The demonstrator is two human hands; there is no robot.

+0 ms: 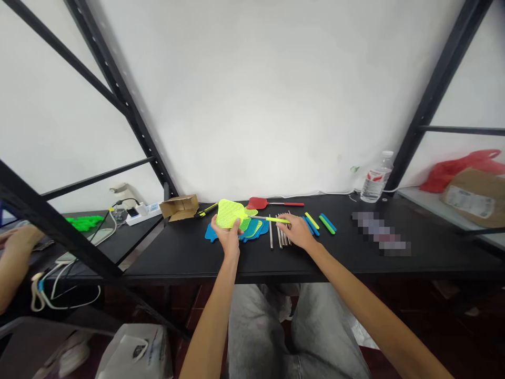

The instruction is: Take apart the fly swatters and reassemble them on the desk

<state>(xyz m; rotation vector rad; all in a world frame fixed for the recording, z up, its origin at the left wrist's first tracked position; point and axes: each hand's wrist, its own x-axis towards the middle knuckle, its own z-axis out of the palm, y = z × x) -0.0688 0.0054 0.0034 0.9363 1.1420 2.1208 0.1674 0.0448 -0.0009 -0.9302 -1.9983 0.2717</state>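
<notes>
A yellow-green fly swatter (229, 213) is held up over the black table between both hands. My left hand (228, 235) is closed on its perforated head. My right hand (295, 229) grips the yellow handle at the other end of the metal rod. Below the left hand lie several blue and green swatter heads (252, 230). Several bare metal rods (271, 237) rest side by side by the right hand. To the right of it are loose blue and yellow-green handles (327, 223). A red fly swatter (258, 203), with rod and handle joined, lies behind.
An open cardboard box (179, 208) stands at the back left, near a white power strip (144, 213). On the right are a water bottle (376, 179) and a blurred-out item (381, 233). Black metal posts (134, 121) frame the table. Another person's arm (16, 258) shows at far left.
</notes>
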